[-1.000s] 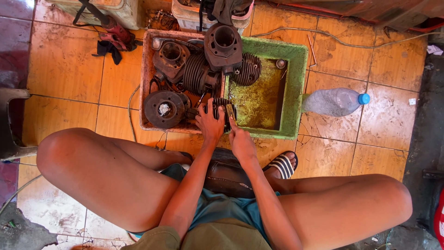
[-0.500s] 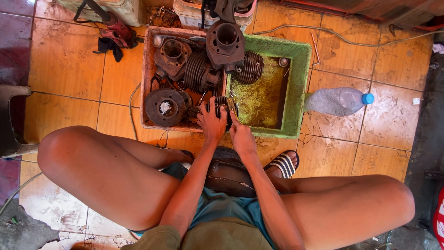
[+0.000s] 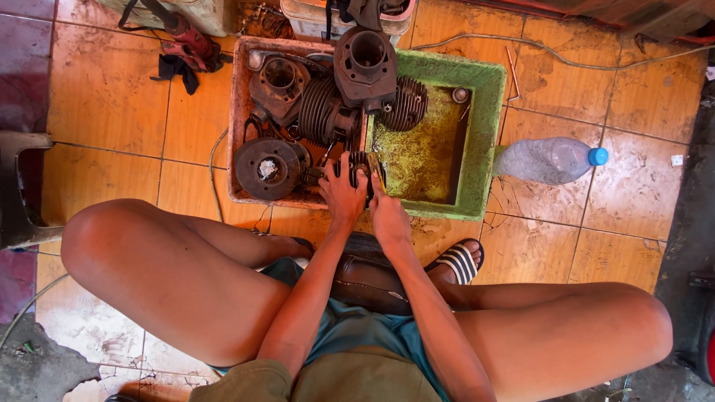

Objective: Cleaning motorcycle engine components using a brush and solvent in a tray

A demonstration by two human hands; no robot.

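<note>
Both hands, left hand (image 3: 343, 195) and right hand (image 3: 387, 214), clench a small dark part (image 3: 363, 165) over the near edge where orange tray (image 3: 240, 112) meets green tray (image 3: 488, 134), catching drips.

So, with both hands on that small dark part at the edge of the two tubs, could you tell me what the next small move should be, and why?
Probably ease the small dark part a little to the right, over the green tub. The left hand and right hand hold it right on the shared rim, and the orange tub beside it is crowded with finned cylinders, while the green one holds only murky liquid.
</note>
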